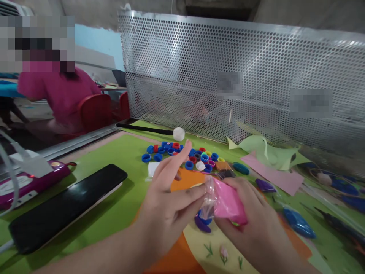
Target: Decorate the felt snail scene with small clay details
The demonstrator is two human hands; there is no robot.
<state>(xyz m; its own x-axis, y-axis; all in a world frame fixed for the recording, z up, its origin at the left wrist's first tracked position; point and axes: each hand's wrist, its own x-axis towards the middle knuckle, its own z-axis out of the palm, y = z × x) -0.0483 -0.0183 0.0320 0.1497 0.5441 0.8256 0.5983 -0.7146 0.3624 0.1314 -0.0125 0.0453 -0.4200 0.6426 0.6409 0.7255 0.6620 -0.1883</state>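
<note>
In front of me, both hands hold a small pink packet of what looks like modelling clay in clear plastic wrap. My left hand pinches the crumpled clear end of the wrap between thumb and fingers, its index finger raised. Wrapped round the pink block from the other side is my right hand. Below the packet lie a blue and purple piece and a cream paper shape on orange paper. A small pink flower with green leaves shows on the cream paper.
Many bottle caps lie scattered behind my hands. A black phone-like device and a purple power strip are at left. Wrapped clay packs and pink paper lie at right. A perforated metal panel stands behind; a person sits at left.
</note>
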